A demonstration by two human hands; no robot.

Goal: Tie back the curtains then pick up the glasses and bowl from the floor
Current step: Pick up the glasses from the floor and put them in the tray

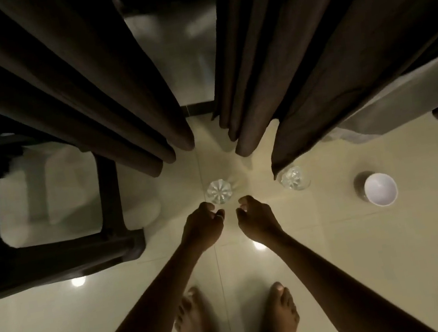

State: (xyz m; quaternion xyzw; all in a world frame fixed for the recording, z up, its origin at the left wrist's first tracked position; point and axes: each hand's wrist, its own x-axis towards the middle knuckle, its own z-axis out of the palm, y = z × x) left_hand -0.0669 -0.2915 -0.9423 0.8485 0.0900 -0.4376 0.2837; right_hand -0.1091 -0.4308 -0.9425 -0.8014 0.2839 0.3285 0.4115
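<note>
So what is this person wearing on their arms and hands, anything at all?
Very little. Both forearms are bare, with no sleeves, watch or bracelet showing. The left hand wears a ring on one finger; the right hand shows no jewellery.

Glossy cream floor tiles (342, 261) throw back two bright spots of light between thin grout lines. The left curtain (70, 88) and right curtain (308, 51) hang in heavy, matt dark-brown cloth, deeply folded. The middle glass (219, 191) and right-hand glass (294, 178) are clear, with ribbed bases that catch the light. The bowl (380, 189) is smooth and white inside; ceramic or plastic cannot be told. The stool (120, 239) looks like dark moulded plastic with a dull sheen.
</note>
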